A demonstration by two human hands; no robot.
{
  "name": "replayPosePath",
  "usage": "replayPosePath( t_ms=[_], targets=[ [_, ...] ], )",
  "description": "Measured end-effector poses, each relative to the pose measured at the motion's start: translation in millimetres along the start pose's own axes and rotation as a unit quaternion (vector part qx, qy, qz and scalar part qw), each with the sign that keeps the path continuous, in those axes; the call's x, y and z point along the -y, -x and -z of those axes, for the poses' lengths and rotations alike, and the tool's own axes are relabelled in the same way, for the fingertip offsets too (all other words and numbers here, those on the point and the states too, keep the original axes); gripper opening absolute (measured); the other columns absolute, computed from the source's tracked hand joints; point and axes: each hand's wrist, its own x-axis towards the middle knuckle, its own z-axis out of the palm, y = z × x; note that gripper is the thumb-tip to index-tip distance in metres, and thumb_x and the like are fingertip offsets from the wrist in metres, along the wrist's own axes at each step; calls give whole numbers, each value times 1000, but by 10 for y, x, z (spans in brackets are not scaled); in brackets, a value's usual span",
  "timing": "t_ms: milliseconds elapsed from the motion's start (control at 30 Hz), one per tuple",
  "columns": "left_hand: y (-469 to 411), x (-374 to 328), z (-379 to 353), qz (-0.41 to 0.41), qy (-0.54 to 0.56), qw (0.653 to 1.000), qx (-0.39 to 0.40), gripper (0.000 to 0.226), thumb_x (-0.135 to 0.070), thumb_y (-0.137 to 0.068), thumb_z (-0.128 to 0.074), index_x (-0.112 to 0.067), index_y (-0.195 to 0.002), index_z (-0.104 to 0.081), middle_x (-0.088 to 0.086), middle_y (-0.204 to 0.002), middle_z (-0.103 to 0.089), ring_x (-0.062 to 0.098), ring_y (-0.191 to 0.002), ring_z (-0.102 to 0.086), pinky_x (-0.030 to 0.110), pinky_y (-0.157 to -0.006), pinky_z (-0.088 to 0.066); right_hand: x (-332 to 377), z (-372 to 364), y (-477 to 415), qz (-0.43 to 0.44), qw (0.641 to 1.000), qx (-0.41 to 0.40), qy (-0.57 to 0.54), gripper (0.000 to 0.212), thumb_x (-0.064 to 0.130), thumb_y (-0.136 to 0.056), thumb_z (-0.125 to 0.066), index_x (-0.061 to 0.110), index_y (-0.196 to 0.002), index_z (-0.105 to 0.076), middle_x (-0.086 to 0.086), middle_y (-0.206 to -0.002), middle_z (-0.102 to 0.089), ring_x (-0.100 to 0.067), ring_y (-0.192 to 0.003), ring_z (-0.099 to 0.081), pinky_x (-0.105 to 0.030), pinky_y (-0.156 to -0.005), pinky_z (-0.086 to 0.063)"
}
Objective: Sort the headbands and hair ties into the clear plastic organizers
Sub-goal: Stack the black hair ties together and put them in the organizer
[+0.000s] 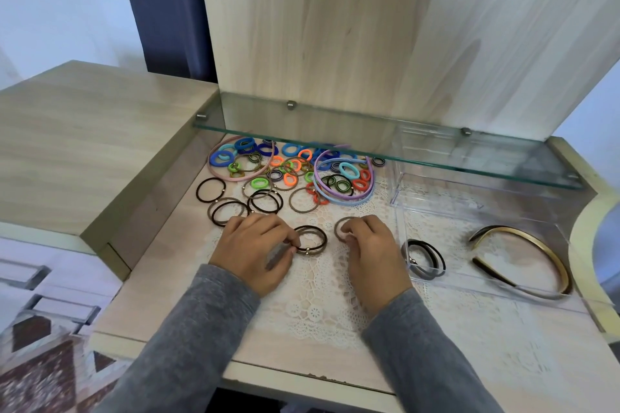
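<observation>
Work laid out on a pale tabletop (161, 278), its middle covered by a lace mat (315, 308), all beneath a glass shelf (369, 134). At the right, a clear organizer (446, 235), already holding gold and black headbands (533, 240) in its wide part and a few dark hair ties (424, 258) at its left end. At the back, partly under the shelf, a heap of coloured hair ties (288, 171) tangled with pastel headbands (350, 203). Nearer, loose brown and black rings (228, 211) lying flat on the mat.

Toward the front, both hands busy. Left hand (255, 248) curled, thumb and fingertips pinching a small stack of brown ties (307, 250) with a gold bead. Right hand (372, 251) likewise curled, pinching a single brown tie (336, 231) near the organizer's left wall.

Seemingly early in the sorting, with most of the heap untouched. To do this step well:
- Gather the brown rings into one neat stack.
- Lift clear of the lace so as not to snag it.
- Carry over the left wall and set down flat beside the dark ties already there.
- Keep the pinch light but sure, the elastic probably being springy and apt to flick away.
- Leave the tangled colours for later, freeing the headbands first by lifting straight up.
</observation>
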Motion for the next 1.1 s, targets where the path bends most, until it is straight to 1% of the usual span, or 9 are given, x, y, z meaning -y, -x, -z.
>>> replayPosePath(
  t_ms=[100,167,267,400,533,633,800,1000,1100],
  targets=[
    [3,2,-13,6,1,1000,-6,16,-39,-80,-51,-37,-89,-64,-21,-89,-58,6,-87,-53,25,-75,-27,-14,-5,-4,-30,999,-32,-13,44,-24,-66,-53,-1,-102,-64,-16,-99,-58,-33,-84,-57,-43,-69,-53],
    [8,-1,-19,12,-6,1000,-16,20,-38,-81,-47,-36,-91,-64,-21,-90,-59,8,-87,-55,27,-76,-29,-13,-17,1,-61,998,-30,14,52,-26,-62,-50,-4,-108,-62,-20,-105,-56,-35,-89,-54,-41,-75,-50],
    [-7,-15,-14,46,-34,997,-47,23,-38,-82,-44,-35,-91,-65,-19,-91,-61,12,-86,-58,29,-76,-30,7,-38,16,-77,995,-7,68,58,-25,-59,-47,-4,-113,-58,-20,-110,-53,-34,-95,-49,-39,-80,-44],
    [-43,18,-20,119,-91,986,-68,27,-40,-82,-42,-34,-95,-65,-13,-94,-62,16,-88,-59,33,-79,-31,-6,-85,-7,-77,994,-5,80,50,-25,-59,-48,-5,-103,-62,-20,-101,-56,-35,-91,-49,-42,-72,-45],
    [-86,65,-51,157,-113,979,-60,24,-39,-81,-50,-33,-98,-66,-10,-98,-61,18,-93,-58,37,-82,-35,-64,-135,-27,-60,996,-42,53,36,-24,-60,-61,-2,-87,-64,-16,-87,-58,-34,-78,-52,-41,-61,-46],
    [-156,87,-91,145,-114,981,-57,25,-40,-83,-49,-33,-99,-67,-9,-100,-62,19,-94,-58,39,-83,-37,-110,-168,-30,-42,996,-75,29,31,-23,-61,-66,0,-82,-65,-15,-82,-58,-33,-72,-52,-39,-57,-46],
    [-326,126,-161,107,-86,990,-44,23,-45,-84,-50,-38,-97,-69,-11,-105,-61,18,-100,-56,39,-84,-36,-139,-199,-40,-44,995,-91,1,37,-27,-59,-62,-1,-85,-64,-17,-86,-54,-32,-74,-52,-40,-60,-49],
    [-457,169,-232,100,-56,993,-14,22,-48,-82,-51,-42,-91,-70,-13,-110,-59,18,-107,-52,41,-88,-32,-148,-193,-39,-31,995,-90,8,37,-27,-56,-61,4,-77,-60,-12,-81,-49,-26,-72,-47,-34,-55,-43],
    [-434,195,-247,108,-44,992,-40,17,-45,-80,-55,-40,-86,-70,-13,-105,-60,18,-104,-53,40,-87,-31,-117,-154,-36,-22,995,-96,-16,25,-16,-70,-62,6,-80,-61,-11,-85,-50,-27,-76,-47,-38,-57,-46]
  ],
)
